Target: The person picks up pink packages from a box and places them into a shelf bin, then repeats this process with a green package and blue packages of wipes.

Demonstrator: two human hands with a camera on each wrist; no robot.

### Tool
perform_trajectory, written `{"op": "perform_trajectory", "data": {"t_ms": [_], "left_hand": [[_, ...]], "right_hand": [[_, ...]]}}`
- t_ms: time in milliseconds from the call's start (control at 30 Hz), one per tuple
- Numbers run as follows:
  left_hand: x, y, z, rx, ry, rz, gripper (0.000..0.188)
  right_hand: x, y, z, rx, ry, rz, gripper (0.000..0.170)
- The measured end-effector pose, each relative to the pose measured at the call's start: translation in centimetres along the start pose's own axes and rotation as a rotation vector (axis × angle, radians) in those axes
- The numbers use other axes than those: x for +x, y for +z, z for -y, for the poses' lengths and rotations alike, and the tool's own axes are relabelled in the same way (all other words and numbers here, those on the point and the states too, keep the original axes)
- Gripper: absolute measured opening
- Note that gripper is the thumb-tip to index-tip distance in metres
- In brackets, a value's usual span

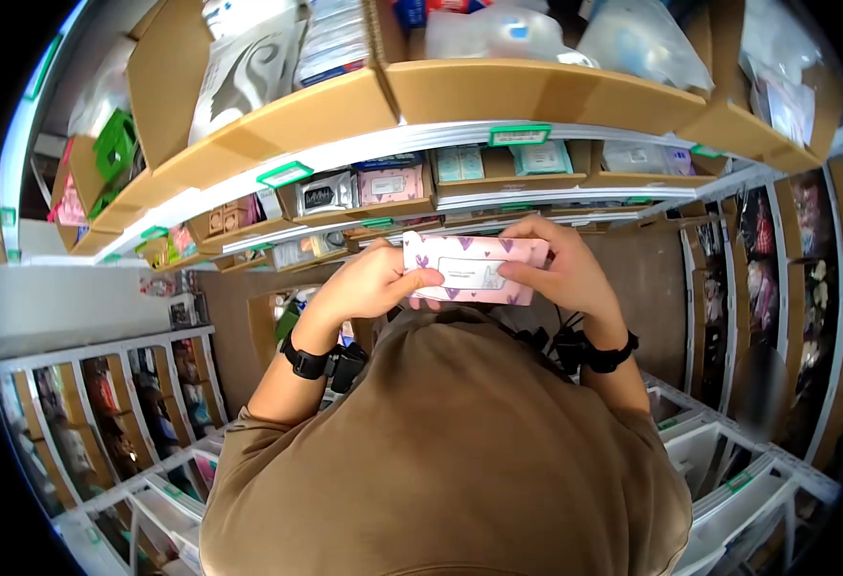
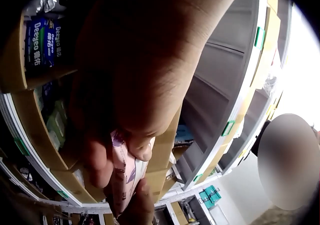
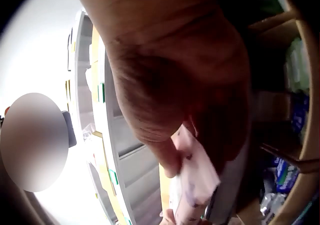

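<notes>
Presently gripping pink packet (image 1: 469, 272) by opposite ends in nearly closed left hand (image 1: 368, 283) and right hand (image 1: 567, 271), before brown shirt (image 1: 450, 422); apparently at handling stage, next calling for steady two-handed hold.

Purple-patterned pink pack (image 1: 469, 272); plain brown shirt (image 1: 460, 442).

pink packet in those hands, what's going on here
A person is holding a pink packet in both hands, the left hand gripping one end and the right hand the other, its white label facing the head camera. Cardboard bins of packaged goods stand in front, and another pink pack sits in one.
</notes>
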State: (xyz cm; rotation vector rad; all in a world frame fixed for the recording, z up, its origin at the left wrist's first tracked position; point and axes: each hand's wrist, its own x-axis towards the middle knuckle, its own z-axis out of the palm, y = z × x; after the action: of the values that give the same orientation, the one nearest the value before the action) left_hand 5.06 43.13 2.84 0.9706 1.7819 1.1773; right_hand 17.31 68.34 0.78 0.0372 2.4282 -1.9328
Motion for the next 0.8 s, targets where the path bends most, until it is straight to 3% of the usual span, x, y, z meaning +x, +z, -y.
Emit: {"op": "perform_trajectory", "data": {"t_ms": [67,133,200,267,333,400,467,533,667,700,733,767,800], "left_hand": [[-1.0,-0.5,2.3,-0.031,0.013,-0.086,0.025],[-2.0,-1.6,4.1,0.206,-0.127,-0.285,0.023],[-2.9,-2.6,5.3,0.190,-0.283,-0.560,0.027],[-4.4,-3.7,12.5,0.030,-0.166,-0.841,0.036],[-7.2,-4.8,12.3,0.218,-0.312,-0.861,0.042],[-9.5,-4.6,12.3,0.027,-0.320,-0.885,0.036],[-12.2,-4.6,14.2,0.053,-0.364,-0.800,0.027],[-13.9,-3.5,14.2,-0.058,-0.384,-0.850,0.023],[-17.2,-1.0,18.0,-0.194,-0.441,-1.010,0.025],[-18.3,-0.4,18.1,-0.111,-0.545,-1.013,0.025],[-19.1,0.4,19.1,-0.108,-0.608,-1.024,0.026],[-20.3,1.2,20.0,-0.116,-0.678,-1.053,0.026],[-21.2,2.0,20.8,-0.135,-0.750,-1.065,0.026]], "right_hand": [[2.0,1.1,1.0,-0.133,-0.228,-0.049,0.028],[4.6,2.1,1.6,-0.300,-0.051,0.030,0.032],[9.0,4.2,0.8,-0.345,-0.167,0.049,0.027],[13.8,6.9,-1.7,-0.572,-0.385,-0.046,0.029],[18.2,9.8,-3.2,-0.820,-0.153,0.006,0.029],[22.8,12.2,-8.2,-0.893,-0.192,-0.057,0.030],[25.8,13.8,-10.7,-0.959,-0.237,-0.124,0.031],[27.1,14.4,-12.3,-0.853,0.044,0.060,0.035],[27.4,15.8,-12.0,-1.276,0.233,0.262,0.034],[28.2,16.2,-13.2,-1.334,0.247,0.292,0.035],[27.0,16.1,-10.7,-1.298,0.187,0.276,0.034],[26.4,16.3,-12.4,-1.297,-0.061,0.142,0.032],[26.5,15.9,-14.0,-1.260,-0.254,0.178,0.027]]}}
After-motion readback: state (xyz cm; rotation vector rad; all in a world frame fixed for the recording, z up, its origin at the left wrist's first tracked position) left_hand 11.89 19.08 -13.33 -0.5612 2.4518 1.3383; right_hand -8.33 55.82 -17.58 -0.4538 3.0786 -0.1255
